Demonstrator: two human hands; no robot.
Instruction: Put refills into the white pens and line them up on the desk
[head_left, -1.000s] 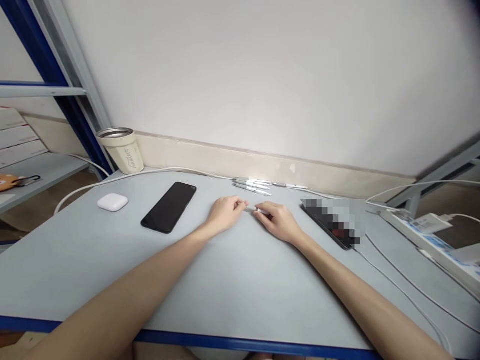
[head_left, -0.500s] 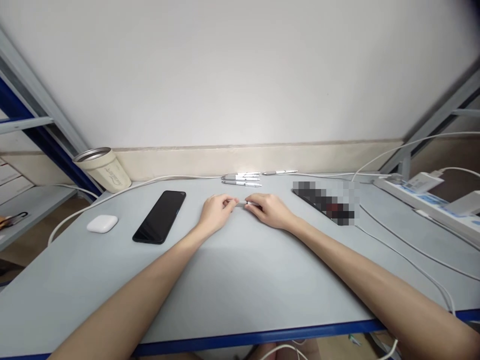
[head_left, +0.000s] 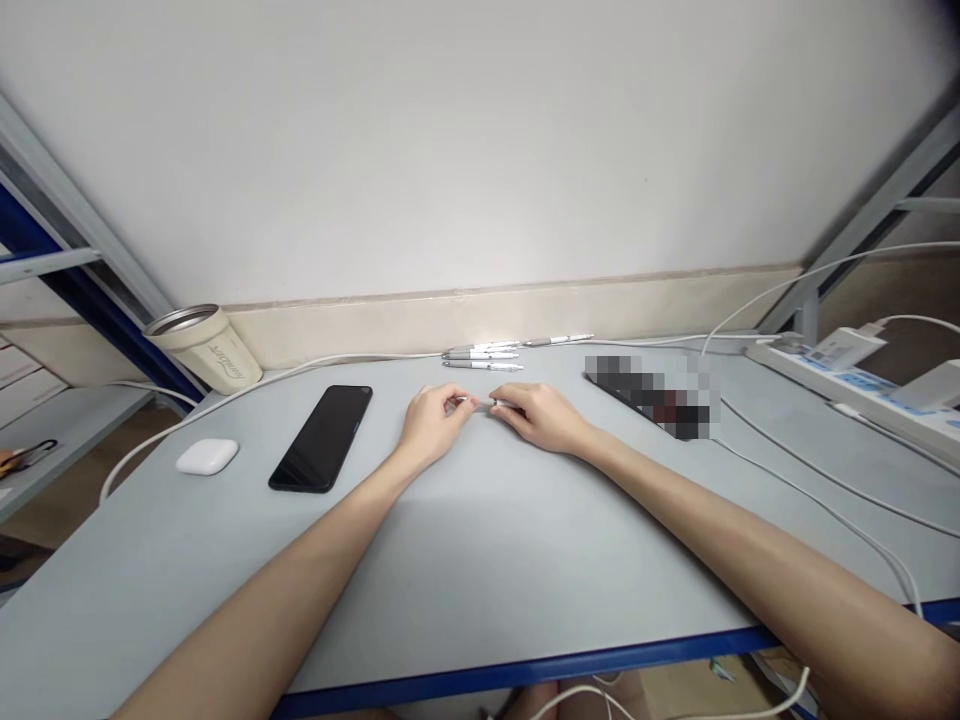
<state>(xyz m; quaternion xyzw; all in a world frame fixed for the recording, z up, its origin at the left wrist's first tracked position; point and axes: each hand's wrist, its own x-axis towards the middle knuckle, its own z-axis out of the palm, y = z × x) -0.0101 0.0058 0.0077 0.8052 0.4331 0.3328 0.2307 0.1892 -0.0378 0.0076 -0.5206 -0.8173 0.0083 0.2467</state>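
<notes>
My left hand [head_left: 433, 424] and my right hand [head_left: 541, 417] meet at the middle of the grey table [head_left: 480, 570], knuckles up. Both are closed in a pinch on one white pen [head_left: 480, 402], the left hand on its left end and the right hand on its right end. Only a short piece of the pen shows between the fingertips. Several more white pens [head_left: 484, 356] lie side by side just behind my hands, near the wall.
A black phone [head_left: 322, 438] and a white earbud case [head_left: 207, 457] lie to the left, a cream cup [head_left: 206, 349] behind them. A second phone [head_left: 649, 403] lies to the right. A power strip [head_left: 847, 380] and white cables [head_left: 810, 490] run along the right side.
Over the last second the view swung and levelled. My hands have drawn slightly closer together on the pen and otherwise stayed in place.
</notes>
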